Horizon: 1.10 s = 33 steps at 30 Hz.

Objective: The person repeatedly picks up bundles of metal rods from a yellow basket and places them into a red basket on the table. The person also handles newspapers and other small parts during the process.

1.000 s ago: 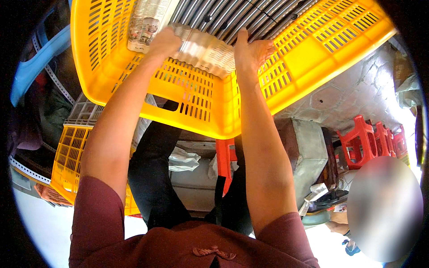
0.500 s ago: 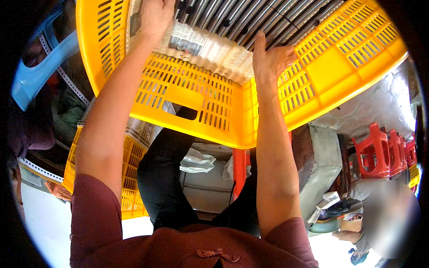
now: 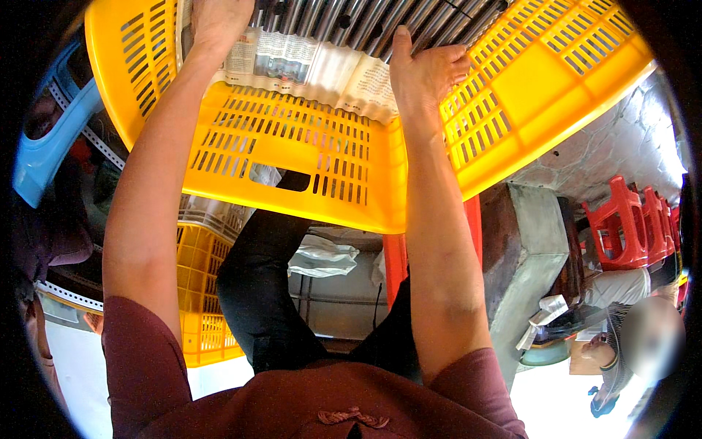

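Note:
A yellow plastic crate (image 3: 292, 157) with slotted walls fills the upper part of the head view. Printed newspaper (image 3: 329, 73) lines it, and a row of shiny metal rods (image 3: 329, 18) with dark spots lies side by side on the paper. My left hand (image 3: 219, 22) reaches to the rods' left end; the top edge cuts off its fingers, so its grip is hidden. At the rods' right end is my right hand (image 3: 428, 77), open, thumb up against the rods and the other fingers stretched towards the crate's right wall.
Below left stands another yellow crate (image 3: 208, 293). A blue plastic stool (image 3: 55, 139) is at far left. To the right are a grey block-like ledge (image 3: 534, 227), red stools (image 3: 621, 227) and a seated person (image 3: 618, 344). White plastic (image 3: 322, 256) lies beyond my legs.
Crate, rods and both hands appear shifted left and slightly up in the picture, as does much of the background. My hands keep nearly the same places against the rods.

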Each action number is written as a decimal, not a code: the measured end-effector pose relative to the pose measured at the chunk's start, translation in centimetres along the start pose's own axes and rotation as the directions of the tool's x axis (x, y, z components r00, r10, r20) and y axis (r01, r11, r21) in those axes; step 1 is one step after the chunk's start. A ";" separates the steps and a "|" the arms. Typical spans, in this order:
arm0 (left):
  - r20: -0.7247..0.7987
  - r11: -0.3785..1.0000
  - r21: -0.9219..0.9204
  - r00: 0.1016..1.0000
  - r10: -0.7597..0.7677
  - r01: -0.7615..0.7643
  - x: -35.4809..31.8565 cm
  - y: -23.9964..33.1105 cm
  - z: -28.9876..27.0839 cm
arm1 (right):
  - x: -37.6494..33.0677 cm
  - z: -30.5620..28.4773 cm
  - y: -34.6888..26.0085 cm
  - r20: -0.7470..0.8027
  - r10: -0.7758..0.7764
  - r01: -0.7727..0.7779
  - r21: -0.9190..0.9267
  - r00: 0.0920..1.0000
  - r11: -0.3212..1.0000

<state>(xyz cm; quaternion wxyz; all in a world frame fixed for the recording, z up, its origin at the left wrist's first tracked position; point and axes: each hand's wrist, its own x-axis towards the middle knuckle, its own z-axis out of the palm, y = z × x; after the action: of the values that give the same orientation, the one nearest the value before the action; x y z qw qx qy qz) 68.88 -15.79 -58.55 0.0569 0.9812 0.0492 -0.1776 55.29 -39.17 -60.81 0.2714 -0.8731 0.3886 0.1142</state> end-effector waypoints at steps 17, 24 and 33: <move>0.301 0.837 -0.490 0.949 -0.100 0.244 0.6 -0.3 0.7 | 0.6 -0.2 -0.4 -0.010 0.061 -0.061 0.003 0.998 0.998; 0.435 0.759 -0.550 0.895 -0.097 0.350 0.7 -0.5 0.0 | -0.2 -0.7 0.1 0.015 0.052 -0.051 -0.033 0.999 0.998; 0.375 0.754 -0.601 0.926 -0.028 0.266 1.6 -1.3 -0.5 | -1.6 0.6 -0.3 0.159 0.069 -0.084 0.089 0.985 0.992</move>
<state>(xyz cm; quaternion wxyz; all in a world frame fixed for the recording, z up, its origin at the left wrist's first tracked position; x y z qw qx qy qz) 70.41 -14.33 -58.78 0.3820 0.8484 0.1743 -0.3223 54.46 -37.65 -60.50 0.3376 -0.8320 0.4045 0.1736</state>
